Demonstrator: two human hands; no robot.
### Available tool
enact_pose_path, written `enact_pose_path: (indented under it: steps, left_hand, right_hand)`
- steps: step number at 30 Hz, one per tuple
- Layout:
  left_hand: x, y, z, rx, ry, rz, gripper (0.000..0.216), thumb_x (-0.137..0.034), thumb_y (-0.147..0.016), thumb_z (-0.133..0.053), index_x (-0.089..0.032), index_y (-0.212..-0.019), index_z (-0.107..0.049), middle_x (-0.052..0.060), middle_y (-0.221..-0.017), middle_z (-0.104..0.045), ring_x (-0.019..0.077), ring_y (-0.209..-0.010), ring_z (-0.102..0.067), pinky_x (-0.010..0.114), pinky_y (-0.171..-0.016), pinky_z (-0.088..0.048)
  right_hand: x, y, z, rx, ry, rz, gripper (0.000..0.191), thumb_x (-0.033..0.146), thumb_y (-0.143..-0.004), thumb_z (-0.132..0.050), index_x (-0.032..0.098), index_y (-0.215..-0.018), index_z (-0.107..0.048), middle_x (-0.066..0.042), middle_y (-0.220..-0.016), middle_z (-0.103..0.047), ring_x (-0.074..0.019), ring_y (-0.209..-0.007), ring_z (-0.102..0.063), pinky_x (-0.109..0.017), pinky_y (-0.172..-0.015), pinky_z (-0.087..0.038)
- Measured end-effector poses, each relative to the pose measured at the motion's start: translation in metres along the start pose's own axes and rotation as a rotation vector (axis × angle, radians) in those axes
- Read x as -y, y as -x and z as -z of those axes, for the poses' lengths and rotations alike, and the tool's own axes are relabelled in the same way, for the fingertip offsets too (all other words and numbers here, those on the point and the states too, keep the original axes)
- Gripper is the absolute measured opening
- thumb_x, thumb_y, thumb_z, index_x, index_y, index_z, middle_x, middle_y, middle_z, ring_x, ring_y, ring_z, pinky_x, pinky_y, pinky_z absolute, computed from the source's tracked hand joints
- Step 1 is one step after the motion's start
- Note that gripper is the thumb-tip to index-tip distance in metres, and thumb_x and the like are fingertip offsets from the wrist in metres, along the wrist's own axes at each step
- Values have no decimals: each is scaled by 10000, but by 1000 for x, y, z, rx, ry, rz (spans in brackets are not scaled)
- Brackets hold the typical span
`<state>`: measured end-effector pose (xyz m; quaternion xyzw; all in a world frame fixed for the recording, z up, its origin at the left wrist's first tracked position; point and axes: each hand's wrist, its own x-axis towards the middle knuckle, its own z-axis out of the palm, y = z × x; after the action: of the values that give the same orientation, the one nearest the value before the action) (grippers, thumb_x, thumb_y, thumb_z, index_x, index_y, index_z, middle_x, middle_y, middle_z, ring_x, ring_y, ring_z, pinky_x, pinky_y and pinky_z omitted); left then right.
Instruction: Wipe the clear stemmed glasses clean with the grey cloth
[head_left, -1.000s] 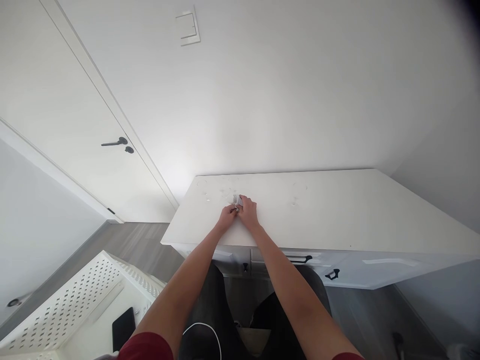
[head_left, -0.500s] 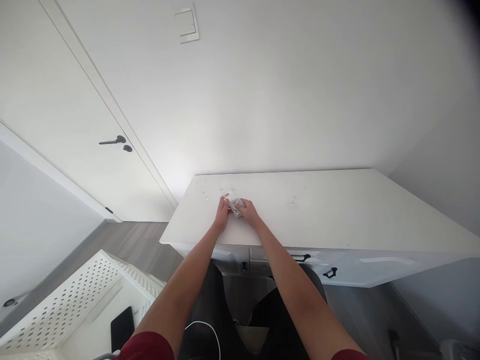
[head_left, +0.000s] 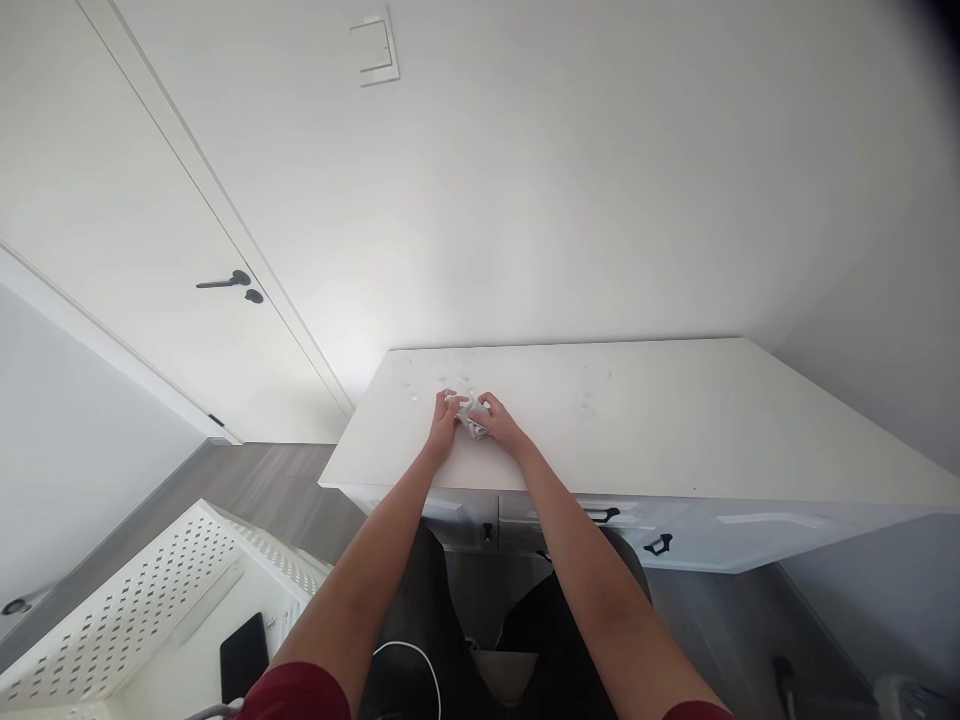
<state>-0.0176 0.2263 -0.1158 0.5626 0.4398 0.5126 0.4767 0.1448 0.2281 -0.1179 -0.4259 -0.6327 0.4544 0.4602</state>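
Note:
A crumpled light grey cloth (head_left: 475, 420) is bunched between my two hands, over the left part of the white cabinet top (head_left: 660, 420). My left hand (head_left: 444, 420) grips its left side with the fingers curled. From the right, my right hand (head_left: 501, 422) has its fingers closed round the cloth. Small wet-looking spots and ring marks (head_left: 409, 380) dot the surface behind and left of my hands. More faint marks (head_left: 587, 402) lie to the right of them.
Behind the cabinet rises a white wall (head_left: 570, 180) with a light switch (head_left: 375, 45). A door with a dark handle (head_left: 225, 280) is at left. At lower left a white perforated-sided stand (head_left: 135, 600) holds a black tablet-like device (head_left: 244, 658). Dark handles (head_left: 660, 545) protrude from the cabinet front.
The cloth has been turned and refolded slightly between my hands. My fingers have shifted on it, the left ones now reaching farther over its top. Both arms stay nearly in place.

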Motion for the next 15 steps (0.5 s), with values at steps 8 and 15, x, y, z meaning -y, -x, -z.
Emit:
enact_pose_path:
  steps: [8, 15]
  left_hand:
    - [-5, 5, -2, 22, -71, -9, 373, -568, -960, -590, -259, -1077, -419, 88, -1201, -645, 179, -1034, -608, 307, -857, -486]
    - [-6, 7, -5, 69, -138, -2, 640, -485, -844, -766, -300, -1354, -426, 10, -1002, -676, 133, -788, -585, 303, -817, -477]
  right_hand:
    - [-4, 19, 9, -121, 455, 171, 109, 300, -922, -544, 234, -1007, -558, -88, -911, -646, -269, -893, -572, -396, -862, -434]
    - [-10, 14, 43, -55, 657, 298, 95, 183, -899, -511, 219, -943, -587, -103, -941, -662, -276, -963, -554, -480, -1069, -309]
